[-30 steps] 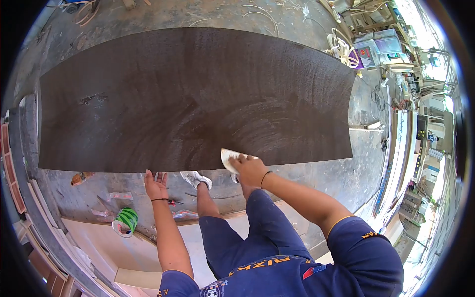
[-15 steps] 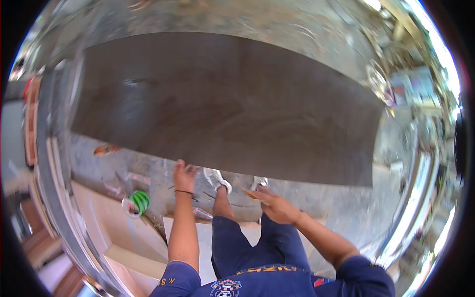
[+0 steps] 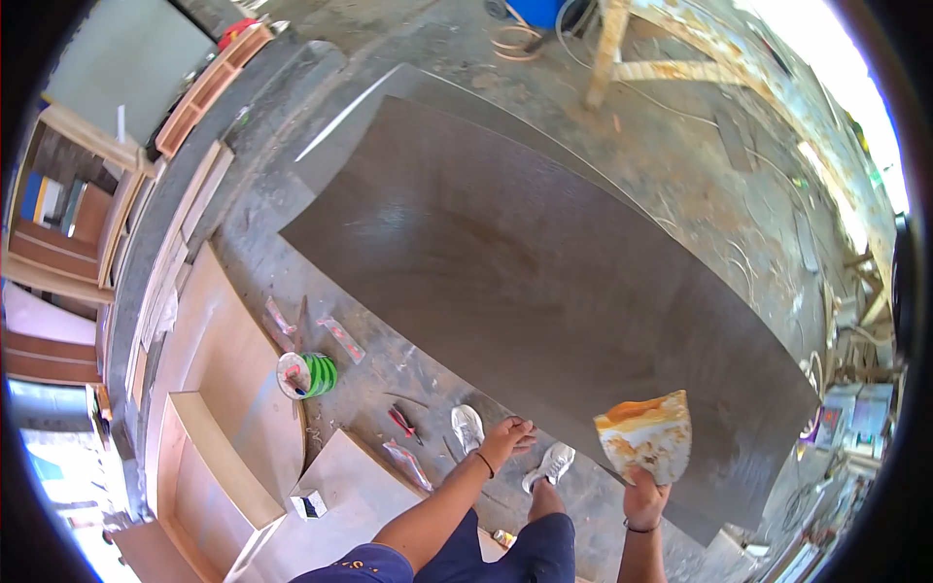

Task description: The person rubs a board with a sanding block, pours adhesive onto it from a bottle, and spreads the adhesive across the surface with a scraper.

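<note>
A large dark brown sheet [image 3: 544, 282] lies tilted across the middle, its surface streaked and shiny in places. My right hand [image 3: 645, 497] grips a flat white spreader [image 3: 649, 442] smeared with orange-yellow paste and holds it up over the sheet's near edge. At that same edge, further left, is my left hand [image 3: 508, 439], its fingers bent; whether they pinch the edge is hard to make out. A green and white tub [image 3: 309, 375] stands on the floor to the left, with small items inside.
Red-handled pliers [image 3: 401, 424] and plastic packets lie near my white shoes [image 3: 467, 428]. Curved pale wooden panels [image 3: 219, 389] stand at the lower left. Another grey sheet [image 3: 335, 146] lies beneath the brown one. A wooden trestle [image 3: 608, 53] is at the top.
The view has turned, so the sheet now slants down to the right. My right hand has come off the sheet's surface and raised the spreader, its pasted face now showing.
</note>
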`<state>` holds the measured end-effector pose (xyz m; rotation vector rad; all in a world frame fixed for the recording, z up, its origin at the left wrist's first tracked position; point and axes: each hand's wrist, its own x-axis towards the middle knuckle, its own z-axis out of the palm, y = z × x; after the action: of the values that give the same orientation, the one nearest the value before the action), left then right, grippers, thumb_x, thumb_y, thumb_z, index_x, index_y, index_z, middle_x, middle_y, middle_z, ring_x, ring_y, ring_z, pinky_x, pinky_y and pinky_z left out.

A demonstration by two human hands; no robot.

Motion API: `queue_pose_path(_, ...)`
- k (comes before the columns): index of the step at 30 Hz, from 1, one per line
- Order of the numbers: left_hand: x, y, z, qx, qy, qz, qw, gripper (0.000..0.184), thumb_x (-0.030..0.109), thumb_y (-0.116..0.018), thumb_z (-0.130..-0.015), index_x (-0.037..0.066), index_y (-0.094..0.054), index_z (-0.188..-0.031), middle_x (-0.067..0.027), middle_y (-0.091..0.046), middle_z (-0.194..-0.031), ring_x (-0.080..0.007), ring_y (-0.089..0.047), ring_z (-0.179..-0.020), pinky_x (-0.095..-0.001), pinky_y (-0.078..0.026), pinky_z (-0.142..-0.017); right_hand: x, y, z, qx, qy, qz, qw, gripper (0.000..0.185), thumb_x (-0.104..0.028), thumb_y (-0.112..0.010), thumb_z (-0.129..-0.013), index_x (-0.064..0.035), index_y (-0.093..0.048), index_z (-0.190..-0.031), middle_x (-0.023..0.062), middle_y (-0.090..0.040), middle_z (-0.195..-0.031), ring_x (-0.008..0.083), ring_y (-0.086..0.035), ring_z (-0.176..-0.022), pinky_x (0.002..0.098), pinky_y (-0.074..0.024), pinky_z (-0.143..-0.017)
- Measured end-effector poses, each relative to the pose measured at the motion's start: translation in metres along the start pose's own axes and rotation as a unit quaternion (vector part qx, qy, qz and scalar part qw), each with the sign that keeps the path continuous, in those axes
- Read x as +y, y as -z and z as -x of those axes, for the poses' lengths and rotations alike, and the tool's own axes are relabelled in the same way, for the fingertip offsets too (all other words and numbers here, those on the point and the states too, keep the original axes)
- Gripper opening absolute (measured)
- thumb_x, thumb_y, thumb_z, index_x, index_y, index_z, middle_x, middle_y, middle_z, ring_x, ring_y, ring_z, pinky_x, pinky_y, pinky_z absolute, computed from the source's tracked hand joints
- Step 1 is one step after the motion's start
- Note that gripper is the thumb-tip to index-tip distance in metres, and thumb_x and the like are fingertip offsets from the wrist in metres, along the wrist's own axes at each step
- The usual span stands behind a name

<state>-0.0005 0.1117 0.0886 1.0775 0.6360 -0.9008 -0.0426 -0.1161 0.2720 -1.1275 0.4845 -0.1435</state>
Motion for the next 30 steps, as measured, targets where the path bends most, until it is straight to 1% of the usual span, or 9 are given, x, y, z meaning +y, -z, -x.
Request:
queue_pose_path(4,0.05,0.062,0.003,0.078,-0.054,0.084,0.992,0.033,0.034,-0.056,-0.093,0.011,-0.049,-0.115,-0.0064,-0.061,-0.111,-0.0199,-0.064,-0.095,-0.0353,-0.054,-0.078,-0.009,-0.05,-0.026,0.052,0.019,-0.043,0.998,0.063,0.005,-0.047,-0.072,-0.0007,-0.038,-0.134,0.0095,-0.049,-0.127,0.0248,-0.047,-0.121,0.0399,-0.0378,-0.103)
queue_pose_path(6,0.084,0.125,-0.01,0.082,-0.13,0.132,0.979,0.042,0.041,-0.052,-0.094,0.014,-0.044,-0.125,-0.007,-0.061,-0.114,-0.0227,-0.063,-0.098,-0.0405,-0.052,-0.082,-0.015,-0.078,-0.04,0.06,0.012,-0.061,0.996,0.06,0.006,-0.045,-0.073,0.0,-0.039,-0.133,0.0102,-0.05,-0.126,0.0244,-0.05,-0.118,0.0393,-0.0395,-0.101)
queue_pose_path(10,0.202,0.207,-0.009,0.167,-0.228,0.231,0.931,0.064,0.056,-0.039,-0.094,0.024,-0.021,-0.146,-0.0124,-0.054,-0.126,-0.0271,-0.061,-0.098,-0.0487,-0.049,-0.081,-0.015,-0.135,-0.072,0.027,0.023,-0.087,0.996,0.056,0.002,-0.046,-0.075,-0.0013,-0.041,-0.13,0.0092,-0.049,-0.124,0.0238,-0.05,-0.117,0.039,-0.0399,-0.1)
queue_pose_path(13,0.267,0.239,-0.026,0.217,-0.259,0.228,0.913,0.065,0.053,-0.04,-0.095,0.026,-0.015,-0.149,-0.0137,-0.051,-0.129,-0.0269,-0.059,-0.099,-0.0476,-0.049,-0.08,-0.01,-0.171,-0.095,0.007,0.022,-0.093,0.995,0.054,-0.001,-0.046,-0.075,-0.0017,-0.042,-0.129,0.0085,-0.049,-0.123,0.0233,-0.05,-0.115,0.0386,-0.0402,-0.099)
queue_pose_path(18,0.29,0.256,-0.056,0.258,-0.289,0.153,0.909,0.061,0.019,-0.043,-0.095,0.026,-0.017,-0.149,-0.0088,-0.059,-0.106,-0.0216,-0.064,-0.078,-0.0368,-0.053,-0.068,0.01,-0.194,-0.141,-0.003,0.025,-0.031,0.999,0.055,-0.007,-0.045,-0.075,-0.0013,-0.041,-0.13,0.0079,-0.049,-0.123,0.0219,-0.048,-0.117,0.0384,-0.0386,-0.101)
queue_pose_path(21,0.306,0.238,-0.054,0.287,-0.265,0.128,0.912,0.064,0.008,-0.044,-0.091,0.024,-0.019,-0.148,-0.0067,-0.061,-0.094,-0.0177,-0.063,-0.068,-0.031,-0.053,-0.06,0.012,-0.216,-0.17,0.008,0.038,-0.054,0.998,0.056,-0.007,-0.045,-0.075,-0.0011,-0.041,-0.131,0.008,-0.048,-0.125,0.0222,-0.048,-0.118,0.0391,-0.0378,-0.102)
queue_pose_path(25,0.314,0.236,-0.076,0.301,-0.256,0.083,0.915,0.063,0.007,-0.045,-0.091,0.022,-0.021,-0.147,-0.0074,-0.061,-0.088,-0.0174,-0.063,-0.068,-0.03,-0.052,-0.058,0.012,-0.257,-0.224,0.004,0.101,-0.104,0.989,0.057,-0.006,-0.048,-0.076,-0.0006,-0.041,-0.132,0.009,-0.048,-0.129,0.0241,-0.047,-0.12,0.0408,-0.0369,-0.103)
queue_pose_path(28,0.303,0.223,-0.081,0.29,-0.261,0.093,0.916,0.064,0.006,-0.047,-0.09,0.021,-0.022,-0.147,-0.0078,-0.061,-0.086,-0.0176,-0.061,-0.065,-0.0292,-0.052,-0.056,0.026,-0.253,-0.244,-0.013,0.156,0.04,0.987,0.05,0.001,-0.053,-0.078,0.001,-0.045,-0.127,0.0112,-0.053,-0.124,0.0274,-0.052,-0.115,0.04,-0.0411,-0.098)
queue_pose_path(30,0.303,0.205,-0.081,0.312,-0.259,0.091,0.909,0.065,0.005,-0.047,-0.089,0.02,-0.02,-0.146,-0.0083,-0.06,-0.081,-0.0174,-0.06,-0.064,-0.0285,-0.052,-0.056,-0.004,-0.284,-0.261,-0.076,0.288,0.266,0.917,0.043,0.005,-0.052,-0.081,-0.0004,-0.048,-0.123,0.0163,-0.059,-0.117,0.0327,-0.06,-0.106,0.0396,-0.0474,-0.09)
